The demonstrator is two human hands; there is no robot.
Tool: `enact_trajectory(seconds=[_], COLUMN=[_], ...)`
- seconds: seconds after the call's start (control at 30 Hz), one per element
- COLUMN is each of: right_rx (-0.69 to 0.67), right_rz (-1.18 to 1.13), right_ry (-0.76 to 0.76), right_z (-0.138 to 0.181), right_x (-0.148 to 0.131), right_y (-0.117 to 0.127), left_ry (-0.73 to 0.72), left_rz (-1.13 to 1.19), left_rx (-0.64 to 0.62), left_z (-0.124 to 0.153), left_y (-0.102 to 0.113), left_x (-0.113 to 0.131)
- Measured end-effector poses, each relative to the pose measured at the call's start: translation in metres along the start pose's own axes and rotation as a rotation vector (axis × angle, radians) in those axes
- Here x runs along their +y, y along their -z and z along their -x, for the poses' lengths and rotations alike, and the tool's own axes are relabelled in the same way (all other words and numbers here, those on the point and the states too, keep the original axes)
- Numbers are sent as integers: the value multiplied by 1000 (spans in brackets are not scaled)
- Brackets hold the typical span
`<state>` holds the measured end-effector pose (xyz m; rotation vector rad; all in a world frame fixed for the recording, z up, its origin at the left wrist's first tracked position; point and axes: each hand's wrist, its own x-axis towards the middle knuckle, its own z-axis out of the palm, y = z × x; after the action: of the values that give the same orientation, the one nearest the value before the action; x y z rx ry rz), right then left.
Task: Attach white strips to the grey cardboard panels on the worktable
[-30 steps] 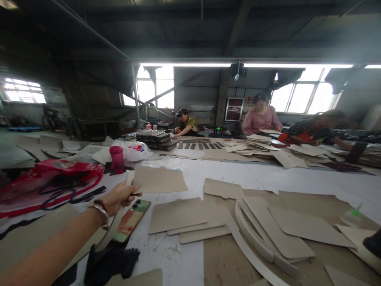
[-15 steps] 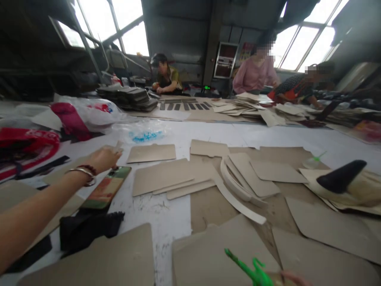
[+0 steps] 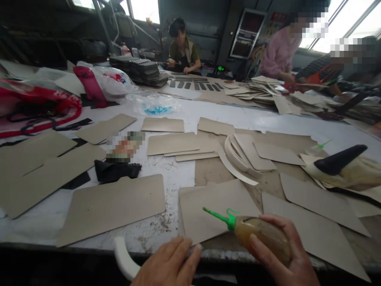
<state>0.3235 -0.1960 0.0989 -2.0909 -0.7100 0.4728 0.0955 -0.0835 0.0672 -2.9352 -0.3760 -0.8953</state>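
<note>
My right hand grips a squeeze bottle of amber glue with a green nozzle that points left over a grey-brown board piece. My left hand is at the near table edge, fingers pressed together on the end of a curved white strip. More cut board pieces lie flat on the white table in front of me.
A phone and a black cloth lie left of centre. Red and white plastic bags sit at the far left. A bundle of curved strips and a black cone-shaped tool lie to the right. Three other people work at the far side.
My view dropped toward the near table edge. My left hand left the far board piece and came back to the near edge with a white strip. My right hand with the glue bottle came into view.
</note>
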Motion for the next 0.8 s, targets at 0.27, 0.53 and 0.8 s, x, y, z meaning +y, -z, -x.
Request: enact_trajectory(seconds=[0.27,0.53,0.8], right_rx=[-53,-107,-151], right_rz=[192,216,221], right_ry=[523,578,462], right_z=[-6,-8,-1], right_x=[7,5,-3], right_y=[-19,-29,-17], left_ry=[103,127,146], left_rz=[-4,0,-7], left_rx=[-92,12,10], left_z=[16,24,20], left_y=[-51,-61,-59], left_x=[24,24,21])
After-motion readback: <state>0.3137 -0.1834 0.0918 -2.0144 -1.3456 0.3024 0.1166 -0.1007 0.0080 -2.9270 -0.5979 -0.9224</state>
